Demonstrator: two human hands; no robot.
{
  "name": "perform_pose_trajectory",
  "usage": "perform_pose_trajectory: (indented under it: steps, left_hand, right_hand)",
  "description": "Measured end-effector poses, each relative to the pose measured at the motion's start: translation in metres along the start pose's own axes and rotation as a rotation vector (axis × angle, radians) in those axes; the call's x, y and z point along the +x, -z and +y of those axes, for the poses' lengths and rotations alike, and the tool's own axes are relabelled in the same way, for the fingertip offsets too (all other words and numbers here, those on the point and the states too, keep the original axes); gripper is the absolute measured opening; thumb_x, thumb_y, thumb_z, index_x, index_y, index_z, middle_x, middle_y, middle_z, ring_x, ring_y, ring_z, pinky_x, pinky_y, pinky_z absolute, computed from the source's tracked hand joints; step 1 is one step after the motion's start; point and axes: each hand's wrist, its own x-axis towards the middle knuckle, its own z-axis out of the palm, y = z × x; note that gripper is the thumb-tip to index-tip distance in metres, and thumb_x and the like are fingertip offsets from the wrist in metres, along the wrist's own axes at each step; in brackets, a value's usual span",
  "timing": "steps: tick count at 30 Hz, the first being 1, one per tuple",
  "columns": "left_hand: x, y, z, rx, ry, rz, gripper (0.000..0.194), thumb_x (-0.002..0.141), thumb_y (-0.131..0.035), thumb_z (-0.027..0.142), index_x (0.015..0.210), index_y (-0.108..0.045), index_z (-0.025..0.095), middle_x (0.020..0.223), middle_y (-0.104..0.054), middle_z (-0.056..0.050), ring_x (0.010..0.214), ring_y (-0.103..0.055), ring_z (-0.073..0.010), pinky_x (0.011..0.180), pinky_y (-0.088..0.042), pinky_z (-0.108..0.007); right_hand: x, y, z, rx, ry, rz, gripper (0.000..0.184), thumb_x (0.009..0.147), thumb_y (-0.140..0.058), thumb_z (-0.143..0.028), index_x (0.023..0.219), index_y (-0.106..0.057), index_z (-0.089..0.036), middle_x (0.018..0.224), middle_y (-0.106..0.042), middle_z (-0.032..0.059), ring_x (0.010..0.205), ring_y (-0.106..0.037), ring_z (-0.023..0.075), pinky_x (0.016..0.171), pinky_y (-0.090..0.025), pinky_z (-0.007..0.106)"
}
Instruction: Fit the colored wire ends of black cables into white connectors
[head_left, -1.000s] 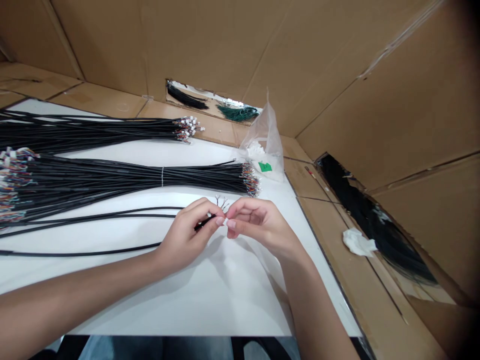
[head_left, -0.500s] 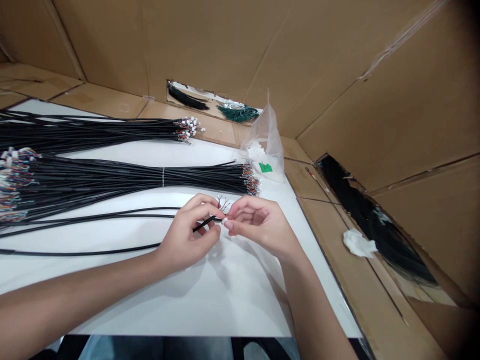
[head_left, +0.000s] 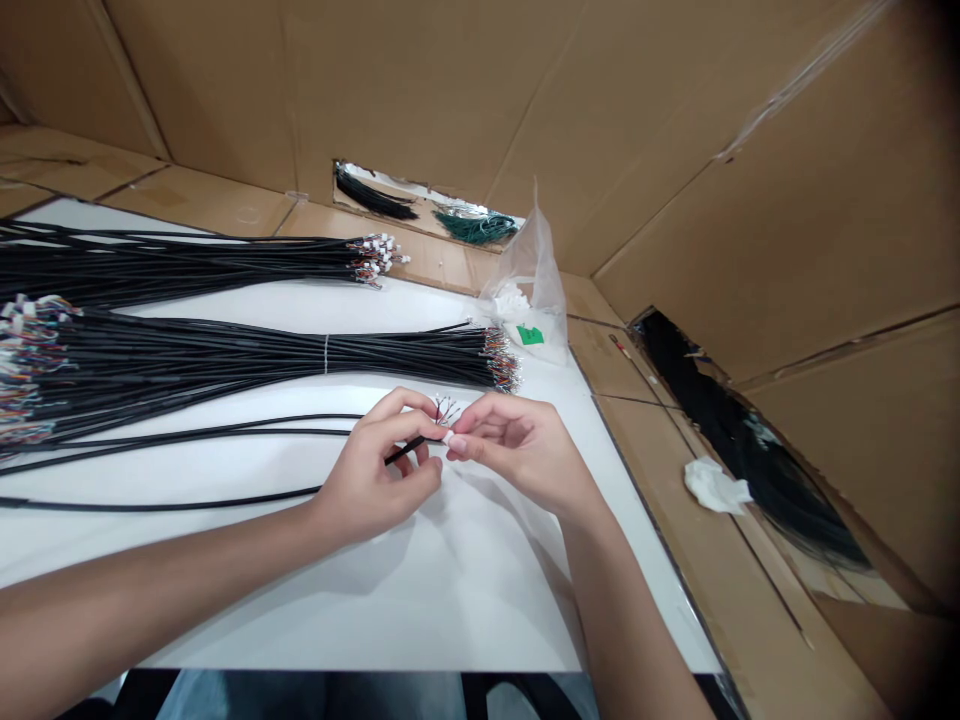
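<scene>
My left hand (head_left: 390,455) is closed on a black cable (head_left: 405,450) near its stripped end. Thin coloured wires (head_left: 447,410) with bare tips fan out from that end, between my two hands. A small white connector (head_left: 448,438) is pinched between the thumb and forefinger of my right hand (head_left: 517,445), close against my left fingertips. Whether a wire sits inside the connector is too small to tell. Just behind my hands lies a tied bundle of black cables (head_left: 405,350), its coloured wire ends pointing right.
Another cable bundle (head_left: 225,262) with white connectors lies farther back on the white table (head_left: 337,590). A clear plastic bag (head_left: 540,270) of white pieces stands at the back right. Cardboard walls (head_left: 637,130) enclose the table; crumpled white paper (head_left: 716,487) lies on the right ledge.
My hands stay almost in place. My right fingertips and the white connector have shifted very slightly, and the loose wires have moved a little.
</scene>
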Motion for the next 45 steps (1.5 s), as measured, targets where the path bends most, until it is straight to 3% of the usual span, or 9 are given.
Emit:
perform_pose_trajectory:
  steps: [6, 12, 19, 30, 45]
  left_hand:
    - [0.0031, 0.0007, -0.0016, -0.034, -0.001, 0.019, 0.014, 0.075, -0.056, 0.009, 0.083, -0.066, 0.016, 0.099, -0.049, -0.006, 0.087, -0.055, -0.0155, 0.06, -0.044, -0.022]
    - [0.0051, 0.0028, -0.003, -0.069, 0.033, 0.038, 0.013, 0.078, -0.056, 0.014, 0.085, -0.067, 0.015, 0.098, -0.05, -0.005, 0.07, -0.052, -0.0102, 0.056, -0.044, -0.023]
    - [0.0046, 0.0026, -0.0053, -0.057, 0.031, 0.046, 0.015, 0.078, -0.056, 0.014, 0.088, -0.067, 0.016, 0.098, -0.05, -0.004, 0.065, -0.05, -0.0091, 0.055, -0.044, -0.024]
    - [0.0048, 0.002, -0.0039, -0.023, 0.028, 0.031, 0.015, 0.076, -0.055, 0.012, 0.083, -0.068, 0.014, 0.097, -0.049, -0.006, 0.075, -0.052, -0.012, 0.055, -0.038, -0.022]
    - [0.0039, 0.0002, -0.0032, -0.021, -0.008, 0.036, 0.016, 0.073, -0.054, 0.006, 0.08, -0.065, 0.015, 0.097, -0.05, -0.005, 0.084, -0.055, -0.0137, 0.062, -0.041, -0.022]
  right_hand:
    - [0.0001, 0.0015, 0.0005, 0.0, 0.013, -0.01, 0.028, 0.061, -0.083, -0.032, 0.072, -0.063, -0.016, 0.063, -0.068, 0.0012, 0.061, -0.067, 0.0148, 0.058, -0.052, 0.026]
    - [0.0, 0.0031, -0.0004, 0.011, -0.008, -0.025, 0.028, 0.062, -0.083, -0.033, 0.074, -0.064, -0.016, 0.068, -0.071, 0.0033, 0.065, -0.069, 0.0162, 0.062, -0.053, 0.027]
    - [0.0026, 0.0033, 0.003, 0.023, -0.019, -0.028, 0.029, 0.061, -0.083, -0.032, 0.075, -0.063, -0.016, 0.068, -0.072, 0.003, 0.066, -0.069, 0.0166, 0.061, -0.052, 0.027]
    - [0.0007, 0.0015, 0.0018, -0.03, 0.018, -0.007, 0.03, 0.063, -0.082, -0.034, 0.073, -0.06, -0.017, 0.063, -0.068, 0.001, 0.061, -0.066, 0.0144, 0.058, -0.05, 0.026]
    - [0.0008, -0.0016, 0.0014, -0.036, 0.03, 0.007, 0.028, 0.063, -0.081, -0.035, 0.073, -0.062, -0.016, 0.063, -0.066, 0.0007, 0.06, -0.065, 0.0141, 0.057, -0.05, 0.025]
